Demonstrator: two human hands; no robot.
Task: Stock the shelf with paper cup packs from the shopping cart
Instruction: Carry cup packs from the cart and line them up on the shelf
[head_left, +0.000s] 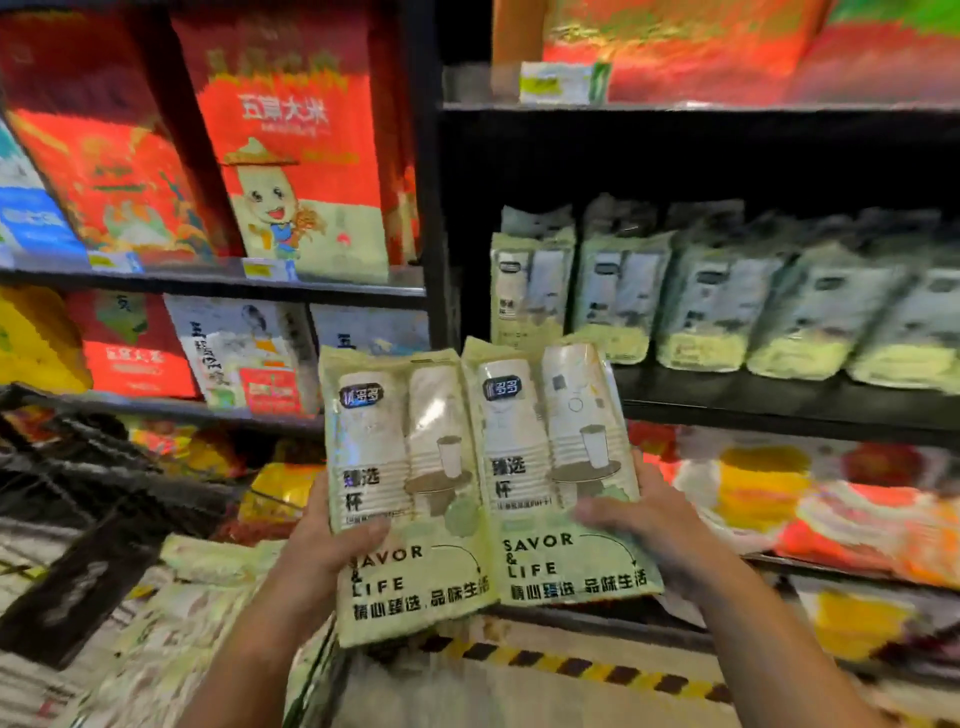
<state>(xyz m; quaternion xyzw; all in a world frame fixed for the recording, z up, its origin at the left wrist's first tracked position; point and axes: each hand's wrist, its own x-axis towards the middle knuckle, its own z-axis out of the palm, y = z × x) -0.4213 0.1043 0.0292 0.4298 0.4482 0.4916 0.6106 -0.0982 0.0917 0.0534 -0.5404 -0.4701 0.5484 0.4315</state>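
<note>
**Spotter:** What are you holding?

**Operator:** I'm holding two paper cup packs upright, side by side, just in front of the shelf. My left hand (332, 551) is gripping the left pack (405, 467) near its bottom, with the thumb curled over the printed front. My right hand (657, 525) is gripping the right pack (550, 457) the same way. The two packs are touching along their inner edges.

**Spotter:** What's worrying you?

**Operator:** Both grips are sitting low, so the tall tops are standing free. If I tip the packs forward, I'm guessing the glossy film could slide under my thumbs and a pack could drop.

**Spotter:** And on the shelf?

**Operator:** The row of packs (727, 301) is standing toward the back of the shelf board (779, 402), and they're looking tilted to me, though the wide lens may be doing that. If I push in carelessly, I'm risking toppling the nearest one. The black upright post (434, 234) is standing just left of that row, so the left pack's corner could catch on it.

**Spotter:** Are you placing both together?

**Operator:** That's the risk I'm weighing. With both hands full, I'm leaving nothing free to steady the row. The shopping cart (104, 467) is sitting at my left.
</note>
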